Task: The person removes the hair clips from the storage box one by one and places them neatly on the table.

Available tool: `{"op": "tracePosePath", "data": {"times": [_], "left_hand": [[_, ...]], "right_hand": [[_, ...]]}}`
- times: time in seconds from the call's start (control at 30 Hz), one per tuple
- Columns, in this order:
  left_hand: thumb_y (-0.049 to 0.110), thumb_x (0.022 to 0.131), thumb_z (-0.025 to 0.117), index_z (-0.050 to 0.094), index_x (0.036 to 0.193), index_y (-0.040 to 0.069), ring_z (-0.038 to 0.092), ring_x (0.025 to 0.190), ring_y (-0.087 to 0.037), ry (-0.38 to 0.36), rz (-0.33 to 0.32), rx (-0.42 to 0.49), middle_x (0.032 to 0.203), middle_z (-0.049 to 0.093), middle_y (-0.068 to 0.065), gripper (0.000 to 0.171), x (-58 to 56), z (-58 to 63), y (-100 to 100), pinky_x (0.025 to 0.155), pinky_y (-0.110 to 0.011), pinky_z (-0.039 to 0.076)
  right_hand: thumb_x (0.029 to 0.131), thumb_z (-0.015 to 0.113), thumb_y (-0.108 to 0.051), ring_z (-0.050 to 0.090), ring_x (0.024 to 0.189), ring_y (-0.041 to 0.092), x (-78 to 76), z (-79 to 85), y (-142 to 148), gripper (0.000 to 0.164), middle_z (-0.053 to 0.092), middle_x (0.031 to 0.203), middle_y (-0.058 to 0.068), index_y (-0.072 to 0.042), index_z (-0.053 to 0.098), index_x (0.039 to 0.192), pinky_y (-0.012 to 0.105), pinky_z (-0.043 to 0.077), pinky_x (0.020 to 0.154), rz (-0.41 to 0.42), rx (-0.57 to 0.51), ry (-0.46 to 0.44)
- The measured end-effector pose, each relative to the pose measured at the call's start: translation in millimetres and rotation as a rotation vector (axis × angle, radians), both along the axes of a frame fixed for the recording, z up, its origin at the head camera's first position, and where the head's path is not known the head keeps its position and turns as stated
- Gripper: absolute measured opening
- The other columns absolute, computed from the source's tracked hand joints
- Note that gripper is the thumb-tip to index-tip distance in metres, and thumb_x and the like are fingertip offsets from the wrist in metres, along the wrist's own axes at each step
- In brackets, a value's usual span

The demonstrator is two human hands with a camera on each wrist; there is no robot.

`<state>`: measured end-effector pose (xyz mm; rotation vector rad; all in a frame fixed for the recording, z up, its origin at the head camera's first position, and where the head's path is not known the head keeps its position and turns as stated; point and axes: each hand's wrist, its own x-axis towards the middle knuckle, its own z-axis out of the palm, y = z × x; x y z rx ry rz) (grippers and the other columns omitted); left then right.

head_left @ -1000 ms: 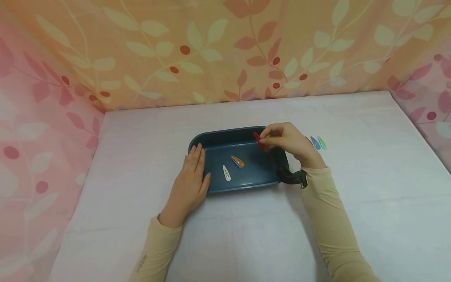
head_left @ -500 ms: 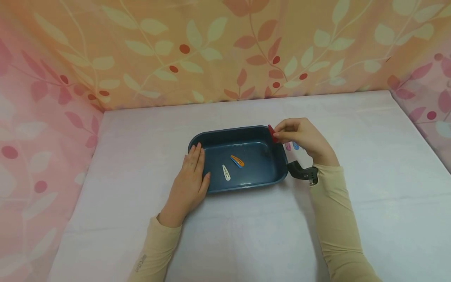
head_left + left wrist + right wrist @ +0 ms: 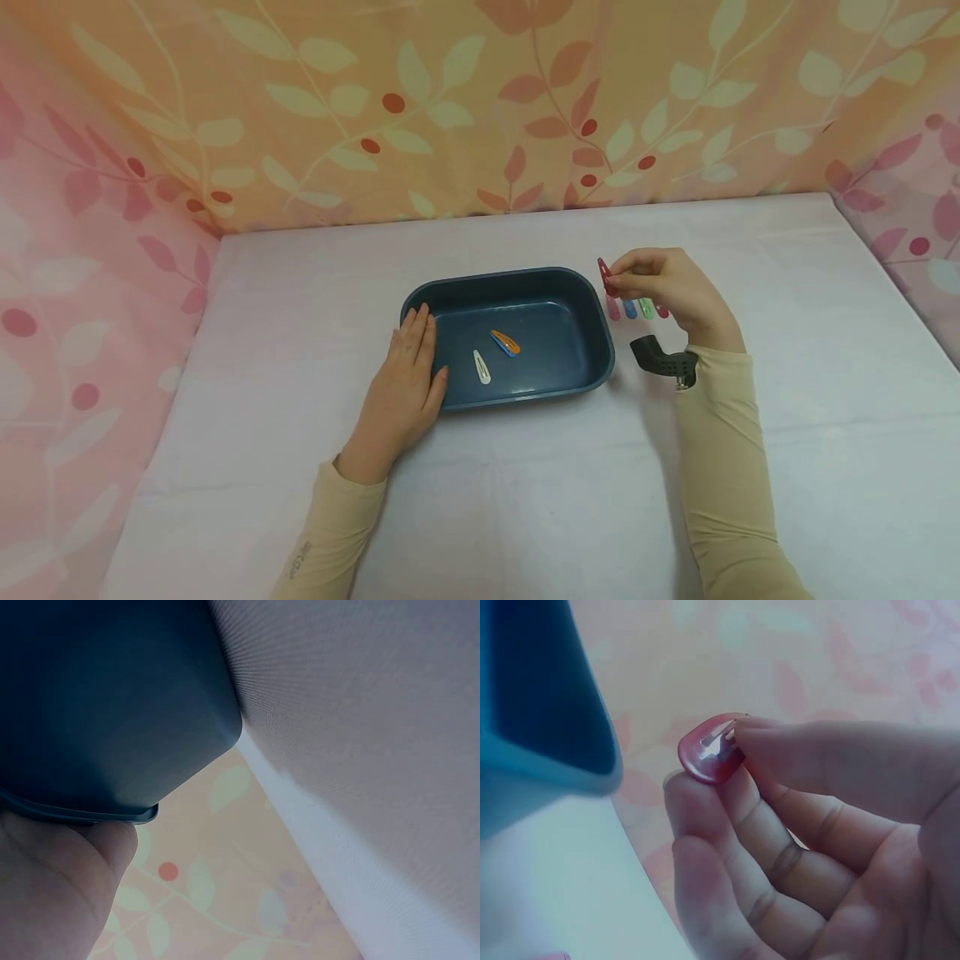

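A red snap hair clip (image 3: 604,276) is pinched between the thumb and fingers of my right hand (image 3: 660,283), raised just off the right end of a dark blue tray (image 3: 603,379). In the right wrist view the red clip (image 3: 712,750) shows its rounded end past my thumb. My left hand (image 3: 401,383) lies with straight fingers over the tray's left rim; the left wrist view shows part of that hand (image 3: 60,877) against the rim. Inside the tray lie a white clip (image 3: 482,367) and an orange clip (image 3: 507,342) overlapping a blue one (image 3: 501,347).
Right of the tray a row of clips lies on the white cloth: pink (image 3: 613,309), blue (image 3: 630,309), green (image 3: 647,307) and red (image 3: 662,312), partly under my right hand. A black wrist mount (image 3: 660,358) juts from the right sleeve. A floral curtain (image 3: 465,108) hangs behind the table.
My right hand has moved right, from over the tray to beyond its right rim, still pinching the red clip. The row of clips has come into view. The left hand stays put.
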<state>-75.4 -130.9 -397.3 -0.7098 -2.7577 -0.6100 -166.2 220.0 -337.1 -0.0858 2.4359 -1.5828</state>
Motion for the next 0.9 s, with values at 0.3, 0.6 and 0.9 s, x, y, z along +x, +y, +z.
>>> {"op": "tracePosePath", "data": {"times": [0.3, 0.6, 0.9], "left_hand": [[0.016, 0.093, 0.049, 0.029, 0.14, -0.015, 0.015, 0.141, -0.034, 0.007, -0.001, -0.003, 0.152, 0.018, -0.025, 0.06, -0.5, 0.0, 0, 0.109, -0.051, 0.02], [0.015, 0.093, 0.048, 0.029, 0.14, -0.015, 0.015, 0.141, -0.034, -0.001, 0.0, -0.007, 0.152, 0.018, -0.025, 0.059, -0.3, 0.8, 0, 0.11, -0.05, 0.019], [0.015, 0.093, 0.048, 0.029, 0.14, -0.015, 0.015, 0.141, -0.034, -0.007, 0.005, -0.009, 0.152, 0.018, -0.024, 0.059, -0.4, 1.5, 0, 0.11, -0.05, 0.019]], "right_hand": [[0.088, 0.067, -0.018, 0.068, 0.082, 0.018, 0.2, -2.8, 16, 0.016, 0.071, 0.083, -0.002, -0.004, 0.07, 0.095, 0.028, 0.052, 0.073, -0.027, -0.045, 0.012], [0.089, 0.066, -0.015, 0.066, 0.078, 0.019, 0.3, -4.9, 30, 0.014, 0.07, 0.08, -0.003, -0.003, 0.07, 0.094, 0.028, 0.052, 0.071, -0.038, -0.055, 0.023], [0.089, 0.066, -0.014, 0.065, 0.075, 0.02, -0.3, -9.9, 42, 0.013, 0.07, 0.08, -0.003, -0.004, 0.071, 0.094, 0.024, 0.052, 0.07, -0.07, -0.067, 0.022]]}}
